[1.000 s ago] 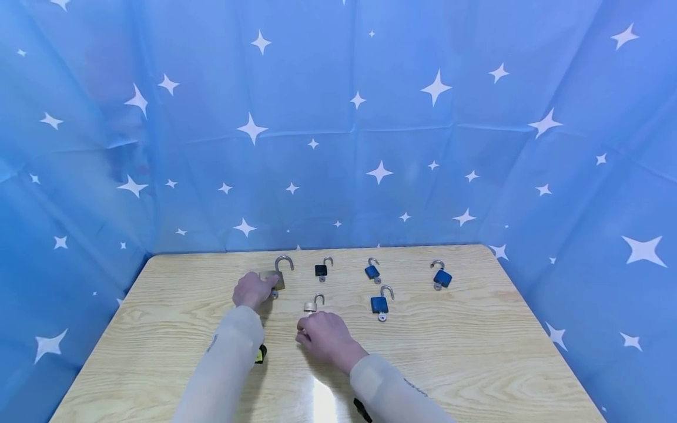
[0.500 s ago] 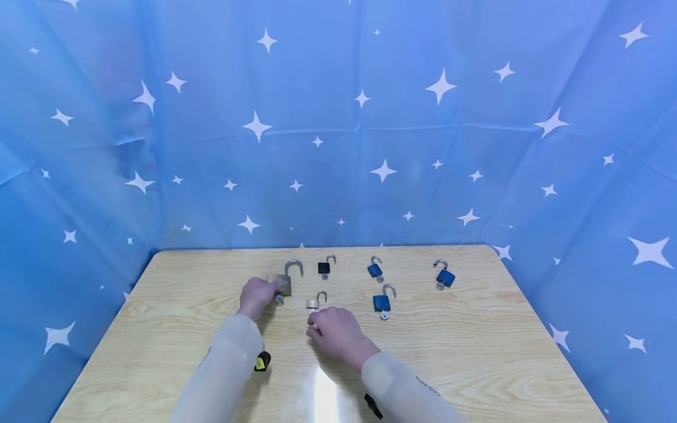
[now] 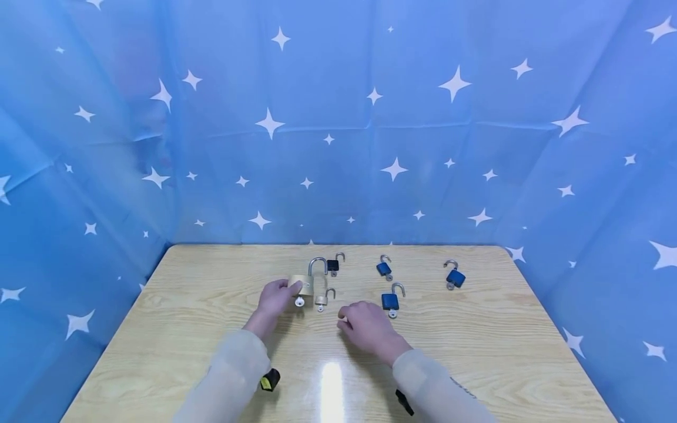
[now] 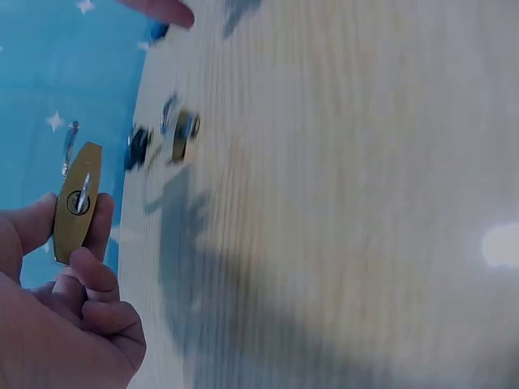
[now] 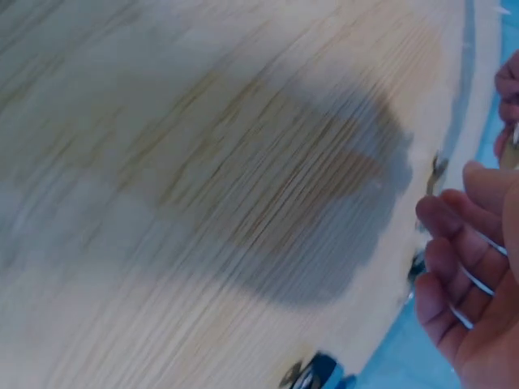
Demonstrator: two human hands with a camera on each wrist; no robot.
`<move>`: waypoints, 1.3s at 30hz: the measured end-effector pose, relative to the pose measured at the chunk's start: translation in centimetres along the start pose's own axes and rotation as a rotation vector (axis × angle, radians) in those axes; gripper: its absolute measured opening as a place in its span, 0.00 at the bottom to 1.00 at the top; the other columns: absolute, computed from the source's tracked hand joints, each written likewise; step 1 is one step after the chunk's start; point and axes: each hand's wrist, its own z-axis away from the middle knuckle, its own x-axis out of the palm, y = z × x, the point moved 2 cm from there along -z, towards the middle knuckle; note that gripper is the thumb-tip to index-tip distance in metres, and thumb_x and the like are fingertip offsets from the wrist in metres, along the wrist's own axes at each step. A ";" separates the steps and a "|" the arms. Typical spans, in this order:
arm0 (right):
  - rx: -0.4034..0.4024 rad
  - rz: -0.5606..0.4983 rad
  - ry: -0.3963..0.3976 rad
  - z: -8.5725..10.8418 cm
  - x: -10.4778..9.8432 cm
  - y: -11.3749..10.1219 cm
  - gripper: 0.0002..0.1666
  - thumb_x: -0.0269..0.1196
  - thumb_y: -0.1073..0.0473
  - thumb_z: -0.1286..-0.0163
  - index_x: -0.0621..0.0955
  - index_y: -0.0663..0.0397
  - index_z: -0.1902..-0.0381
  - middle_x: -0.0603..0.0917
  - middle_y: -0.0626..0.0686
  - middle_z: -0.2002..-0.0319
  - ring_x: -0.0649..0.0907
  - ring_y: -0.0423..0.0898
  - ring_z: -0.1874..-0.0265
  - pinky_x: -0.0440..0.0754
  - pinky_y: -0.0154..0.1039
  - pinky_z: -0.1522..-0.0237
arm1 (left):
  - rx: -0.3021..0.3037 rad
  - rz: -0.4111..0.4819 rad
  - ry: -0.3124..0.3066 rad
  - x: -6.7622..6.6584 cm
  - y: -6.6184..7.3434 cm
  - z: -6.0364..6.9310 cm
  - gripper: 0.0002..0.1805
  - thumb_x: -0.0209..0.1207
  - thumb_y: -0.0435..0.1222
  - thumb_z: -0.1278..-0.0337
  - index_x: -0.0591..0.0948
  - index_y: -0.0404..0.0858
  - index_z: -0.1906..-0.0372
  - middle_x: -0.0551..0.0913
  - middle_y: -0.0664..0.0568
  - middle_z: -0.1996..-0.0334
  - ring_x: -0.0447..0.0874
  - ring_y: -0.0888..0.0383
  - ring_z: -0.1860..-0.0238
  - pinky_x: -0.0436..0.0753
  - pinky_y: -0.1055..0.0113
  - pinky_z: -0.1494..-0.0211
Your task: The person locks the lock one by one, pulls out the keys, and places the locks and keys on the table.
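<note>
My left hand grips a large brass padlock by its body, with the shackle raised and a key in its base. In the left wrist view the thumb and fingers pinch the brass body from both sides, keyhole end facing the camera. A small brass padlock with a key lies just right of it. My right hand hovers over the table, between the small brass padlock and a blue padlock; its loosely bent fingers hold nothing in the right wrist view.
A small black padlock lies at the back, behind the small brass one. Two more blue padlocks lie to the right, shackles unlatched. The wooden table ends at a blue star-patterned curtain.
My left hand has lifted the large brass padlock and moved it right, beside the small brass one. The right hand has moved right, away from the small brass padlock. The head view has shifted slightly.
</note>
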 end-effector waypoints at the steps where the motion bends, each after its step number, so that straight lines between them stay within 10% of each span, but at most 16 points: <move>1: 0.004 0.001 0.004 0.2 -0.1 0.3 0.07 0.62 0.51 0.33 0.85 0.45 0.64 0.86 0.43 0.70 0.82 0.39 0.71 0.80 0.38 0.65 | 0.014 -0.003 -0.004 0.3 0.0 0.3 0.28 0.56 0.48 0.34 0.75 0.29 0.41 0.75 0.35 0.39 0.71 0.41 0.38 0.69 0.45 0.33; 12: 0.072 -0.002 0.060 1.7 -1.8 3.5 0.07 0.65 0.57 0.34 0.86 0.50 0.60 0.88 0.46 0.67 0.84 0.43 0.69 0.81 0.41 0.64 | 0.135 0.006 -0.121 3.6 0.2 3.0 0.24 0.58 0.45 0.36 0.77 0.28 0.48 0.82 0.46 0.66 0.78 0.52 0.61 0.74 0.66 0.60; 30: 0.073 -0.037 0.142 1.6 -3.4 6.9 0.13 0.64 0.64 0.33 0.83 0.52 0.51 0.88 0.51 0.59 0.85 0.47 0.63 0.84 0.44 0.58 | 0.192 0.112 -0.293 6.3 -1.0 5.9 0.24 0.59 0.42 0.35 0.74 0.27 0.45 0.85 0.37 0.55 0.83 0.50 0.54 0.75 0.48 0.40; 39: 0.013 -0.143 0.137 0.8 -4.0 6.3 0.23 0.62 0.63 0.31 0.77 0.45 0.39 0.84 0.48 0.48 0.83 0.47 0.49 0.81 0.46 0.47 | 0.226 0.109 -0.326 6.9 -1.1 6.3 0.23 0.58 0.42 0.34 0.75 0.28 0.45 0.86 0.39 0.56 0.83 0.51 0.54 0.76 0.59 0.46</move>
